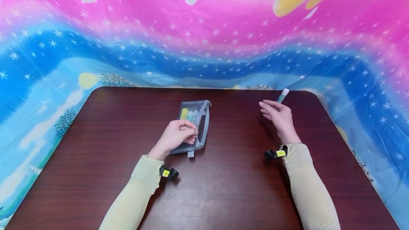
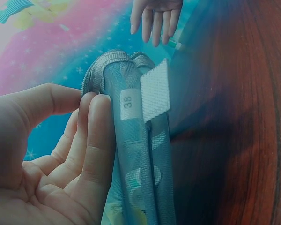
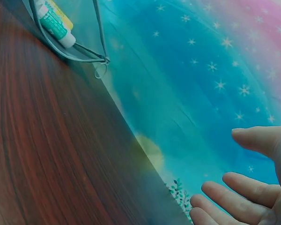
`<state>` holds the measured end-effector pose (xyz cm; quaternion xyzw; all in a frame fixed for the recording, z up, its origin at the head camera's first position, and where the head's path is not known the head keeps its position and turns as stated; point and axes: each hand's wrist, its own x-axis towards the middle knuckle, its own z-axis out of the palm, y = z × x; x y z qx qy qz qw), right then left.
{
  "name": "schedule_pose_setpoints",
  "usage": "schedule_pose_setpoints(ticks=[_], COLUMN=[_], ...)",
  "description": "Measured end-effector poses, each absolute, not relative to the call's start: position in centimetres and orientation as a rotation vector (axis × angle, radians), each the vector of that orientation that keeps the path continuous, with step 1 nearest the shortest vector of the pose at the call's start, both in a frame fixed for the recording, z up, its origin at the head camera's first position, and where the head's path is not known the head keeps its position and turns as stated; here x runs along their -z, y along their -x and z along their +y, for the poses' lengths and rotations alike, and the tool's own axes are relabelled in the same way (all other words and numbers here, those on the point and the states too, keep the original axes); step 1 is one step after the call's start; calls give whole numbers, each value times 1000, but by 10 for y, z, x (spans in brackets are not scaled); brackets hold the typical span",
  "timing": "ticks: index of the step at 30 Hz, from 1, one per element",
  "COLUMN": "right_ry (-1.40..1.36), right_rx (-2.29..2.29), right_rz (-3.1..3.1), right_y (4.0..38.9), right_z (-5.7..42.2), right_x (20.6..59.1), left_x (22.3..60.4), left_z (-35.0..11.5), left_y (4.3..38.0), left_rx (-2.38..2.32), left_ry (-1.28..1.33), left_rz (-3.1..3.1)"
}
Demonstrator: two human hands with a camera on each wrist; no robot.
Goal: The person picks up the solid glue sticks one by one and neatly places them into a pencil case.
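Note:
My left hand (image 1: 180,133) pinches the edge of a grey mesh zipper pouch (image 1: 207,123) between thumb and fingers. The pouch's mouth gapes toward the right. Through the mesh show a yellow stick (image 1: 184,113) and two white-capped green glue sticks (image 1: 192,115). In the left wrist view the pouch's end (image 2: 131,108) has a white tab and a label reading 38. My right hand (image 1: 279,116) hovers at the right with fingers extended and nothing in its grasp in the right wrist view (image 3: 248,187). Just beyond it is another glue stick (image 1: 283,95), its lower part hidden by the hand.
A dark red-brown wooden table (image 1: 230,187) lies under both hands. Around its far and side edges hangs a pink and blue cloth (image 1: 204,45) with snowflakes. Each wrist wears a black camera mount with a yellow label.

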<state>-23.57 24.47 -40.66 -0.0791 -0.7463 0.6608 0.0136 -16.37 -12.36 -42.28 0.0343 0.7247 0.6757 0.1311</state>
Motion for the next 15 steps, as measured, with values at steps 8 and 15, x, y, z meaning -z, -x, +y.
schedule_pose_setpoints(ticks=[8, 15], right_ry=[294, 318], right_rx=[-2105, -2097], right_rz=[-2220, -2177], right_y=[236, 236], right_z=[255, 266], right_x=[406, 405], left_x=[423, 423], left_z=[-123, -123], left_y=[164, 164], left_rx=[-1965, -1965], left_ry=[-97, -99], left_rz=[2101, 2098])
